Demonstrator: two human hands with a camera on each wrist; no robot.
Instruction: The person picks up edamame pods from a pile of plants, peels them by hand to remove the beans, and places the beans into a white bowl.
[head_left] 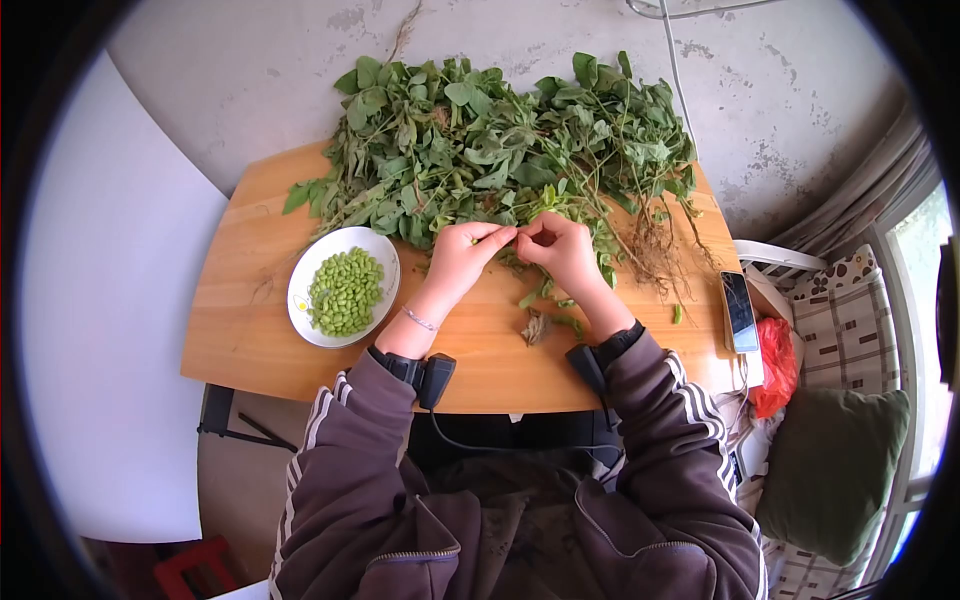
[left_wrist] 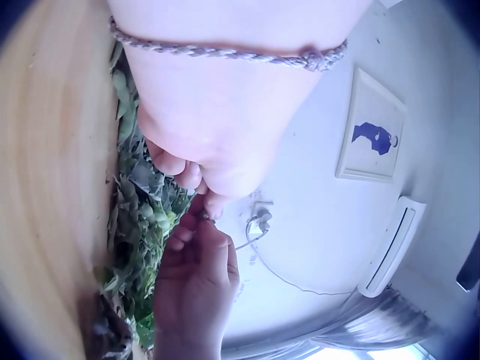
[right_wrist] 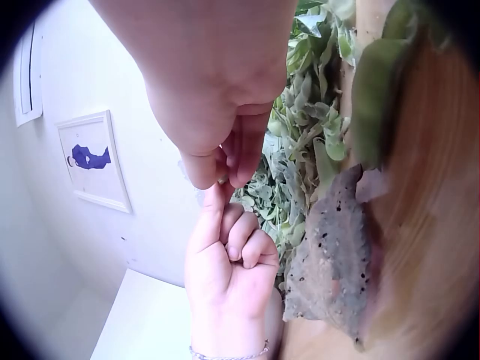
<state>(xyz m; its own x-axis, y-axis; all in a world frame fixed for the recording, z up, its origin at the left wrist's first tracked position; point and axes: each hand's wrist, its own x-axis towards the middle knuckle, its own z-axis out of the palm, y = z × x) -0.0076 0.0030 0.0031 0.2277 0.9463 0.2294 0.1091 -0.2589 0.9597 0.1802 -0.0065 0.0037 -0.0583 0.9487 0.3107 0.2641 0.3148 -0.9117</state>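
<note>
A tiny piece (right_wrist: 222, 181) is pinched by left hand (head_left: 466, 258) and right hand (head_left: 562, 256), fingers curled; beans (head_left: 345, 291) are seen only overhead, a framed picture (left_wrist: 373, 135) only wrist-side; foliage (head_left: 490, 140) is partly hand-blocked.

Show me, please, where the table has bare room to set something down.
The table is bare left of the white bowl and between the dried leaf and the near edge. A third patch, left of the phone, holds one green pod. The far side is crowded with leafy plants.
</note>
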